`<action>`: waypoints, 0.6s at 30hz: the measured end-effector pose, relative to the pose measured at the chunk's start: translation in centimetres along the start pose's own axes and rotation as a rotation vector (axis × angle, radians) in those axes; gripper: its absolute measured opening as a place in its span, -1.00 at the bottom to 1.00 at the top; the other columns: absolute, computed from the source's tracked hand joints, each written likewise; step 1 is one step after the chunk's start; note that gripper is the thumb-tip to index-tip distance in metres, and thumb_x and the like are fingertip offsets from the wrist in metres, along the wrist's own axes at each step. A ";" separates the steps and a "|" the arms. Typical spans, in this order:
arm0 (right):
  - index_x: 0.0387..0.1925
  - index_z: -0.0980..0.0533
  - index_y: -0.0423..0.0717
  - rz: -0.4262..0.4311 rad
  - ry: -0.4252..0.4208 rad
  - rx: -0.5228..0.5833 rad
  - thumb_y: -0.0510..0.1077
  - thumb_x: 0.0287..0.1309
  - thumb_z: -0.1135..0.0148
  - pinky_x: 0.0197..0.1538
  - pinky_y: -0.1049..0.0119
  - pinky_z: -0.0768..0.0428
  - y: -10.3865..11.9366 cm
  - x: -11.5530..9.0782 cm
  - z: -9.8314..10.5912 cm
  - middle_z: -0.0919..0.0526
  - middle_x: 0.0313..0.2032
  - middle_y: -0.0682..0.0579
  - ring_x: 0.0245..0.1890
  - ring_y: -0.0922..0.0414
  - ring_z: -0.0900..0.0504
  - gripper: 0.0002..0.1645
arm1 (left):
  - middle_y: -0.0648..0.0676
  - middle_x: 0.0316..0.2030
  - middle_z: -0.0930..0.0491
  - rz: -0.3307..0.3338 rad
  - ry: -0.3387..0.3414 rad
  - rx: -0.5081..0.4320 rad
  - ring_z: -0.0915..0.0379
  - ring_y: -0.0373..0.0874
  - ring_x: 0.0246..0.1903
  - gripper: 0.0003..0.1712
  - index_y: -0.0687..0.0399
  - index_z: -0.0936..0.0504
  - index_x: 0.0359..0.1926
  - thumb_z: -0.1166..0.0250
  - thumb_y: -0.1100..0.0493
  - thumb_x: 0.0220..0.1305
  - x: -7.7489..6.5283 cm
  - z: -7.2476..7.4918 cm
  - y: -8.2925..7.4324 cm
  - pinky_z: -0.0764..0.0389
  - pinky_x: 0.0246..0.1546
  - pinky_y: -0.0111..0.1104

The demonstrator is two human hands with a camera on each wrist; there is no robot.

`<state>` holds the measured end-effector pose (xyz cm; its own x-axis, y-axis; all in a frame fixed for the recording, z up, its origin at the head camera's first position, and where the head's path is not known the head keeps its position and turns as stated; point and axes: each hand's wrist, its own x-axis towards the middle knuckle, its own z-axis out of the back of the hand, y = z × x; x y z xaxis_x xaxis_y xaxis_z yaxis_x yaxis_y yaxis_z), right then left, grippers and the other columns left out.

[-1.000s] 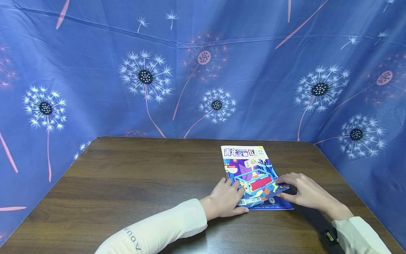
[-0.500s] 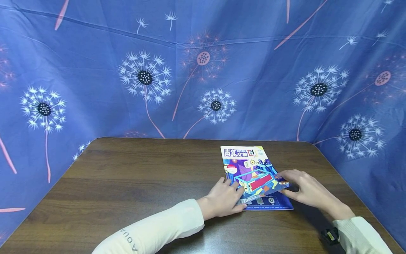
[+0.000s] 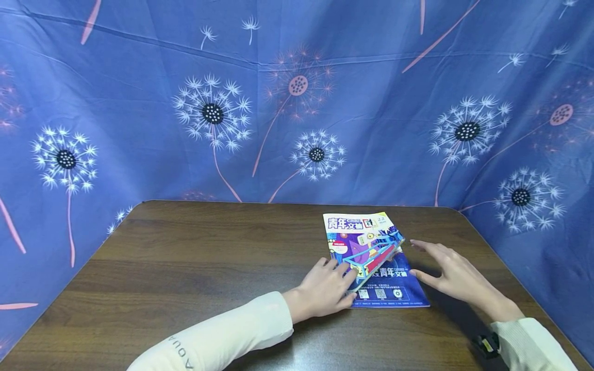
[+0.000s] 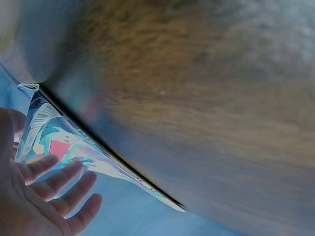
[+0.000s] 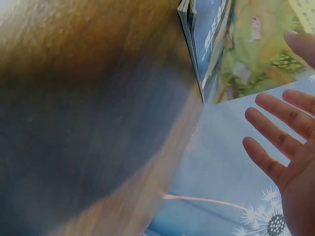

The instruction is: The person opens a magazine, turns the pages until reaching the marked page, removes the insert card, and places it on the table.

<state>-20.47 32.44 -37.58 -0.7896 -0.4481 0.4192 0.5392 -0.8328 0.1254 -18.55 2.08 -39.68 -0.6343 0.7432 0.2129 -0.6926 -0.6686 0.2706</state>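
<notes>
Magazine [image 3: 343, 245] on the table [image 3: 209, 288], its near right corner bent up over a blue cover [image 3: 415, 296]; left hand [image 3: 325, 288] rests on its near left edge, fingers spread; right hand [image 3: 457, 273], fingers and thumb apart, just beside the raised edge; dandelion cloth [image 3: 371, 113] behind.

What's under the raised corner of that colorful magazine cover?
A dark blue printed surface with white lettering and square codes. Whatever lies farther under the magazine cover and the left hand is hidden.

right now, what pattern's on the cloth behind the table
Blue cloth, white and pink dandelions; clearest from head view.
</notes>
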 end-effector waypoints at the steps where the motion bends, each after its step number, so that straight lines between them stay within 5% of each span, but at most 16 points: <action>1: 0.10 -0.39 -0.14 0.000 0.003 0.001 0.03 -0.19 -0.43 -0.16 -0.09 -0.48 0.0 0.0 0.0 -0.56 -0.02 -0.10 -0.08 -0.10 -0.54 -0.23 | -0.06 -0.01 -0.49 0.002 -0.007 -0.002 -0.44 -0.15 -0.05 -0.43 -0.09 -0.31 0.17 0.13 -0.26 0.28 -0.1 0.0 0.0 -0.45 -0.09 -0.30; 12: -0.01 -0.49 -0.12 0.093 0.085 0.028 0.06 -0.18 -0.42 -0.08 0.02 -0.46 0.4 0.1 -0.9 -0.60 -0.07 -0.01 -0.05 0.03 -0.55 -0.34 | 0.05 0.20 -0.31 0.033 -0.149 0.021 -0.29 -0.06 0.13 -0.25 -0.04 -0.14 0.30 0.00 -0.27 0.19 -0.6 0.3 0.2 -0.41 0.04 -0.27; 18: -0.01 -0.49 -0.14 0.077 0.194 0.046 0.12 -0.14 -0.39 -0.09 -0.10 -0.47 0.9 -0.2 -1.1 -0.58 -0.04 -0.06 -0.03 -0.09 -0.54 -0.34 | 0.09 0.30 -0.17 0.043 -0.186 0.011 -0.19 -0.01 0.21 -0.14 -0.02 -0.04 0.35 -0.07 -0.30 0.14 -0.7 0.6 0.3 -0.37 0.10 -0.25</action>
<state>-20.16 31.47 -38.61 -0.7847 -0.5677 0.2489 0.6095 -0.7798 0.1428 -18.10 1.40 -39.18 -0.5884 0.7062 0.3937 -0.6618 -0.7004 0.2674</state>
